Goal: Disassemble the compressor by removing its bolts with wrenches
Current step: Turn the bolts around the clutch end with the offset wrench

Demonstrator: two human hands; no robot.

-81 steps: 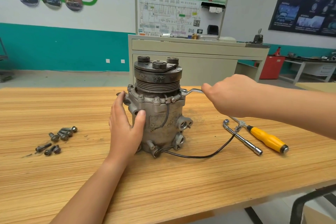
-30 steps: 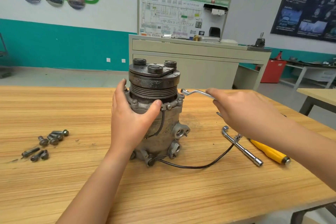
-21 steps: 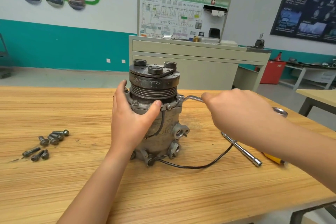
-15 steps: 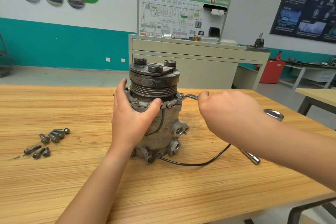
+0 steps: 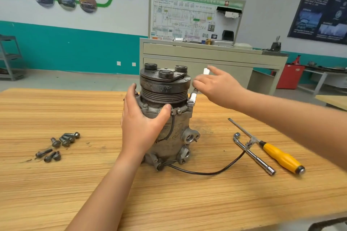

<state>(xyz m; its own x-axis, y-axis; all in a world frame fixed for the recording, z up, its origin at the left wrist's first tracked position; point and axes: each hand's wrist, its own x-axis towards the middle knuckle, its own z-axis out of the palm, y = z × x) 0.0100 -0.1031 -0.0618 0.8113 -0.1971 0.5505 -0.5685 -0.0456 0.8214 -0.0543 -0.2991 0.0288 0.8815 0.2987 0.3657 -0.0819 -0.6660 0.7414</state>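
Swung round from 3 toward 1 o'clock, the wrench [image 5: 193,96] sits ringed on a flange bolt [image 5: 190,103]. The right hand [image 5: 216,88] has loosened, fingers straight, barely touching it. The left hand [image 5: 140,124] grips the compressor [image 5: 163,88], upright mid-surface [image 5: 75,184], with loose bolts [image 5: 62,142] at its 9 o'clock. Unheld, the wrench may slip off and drop.
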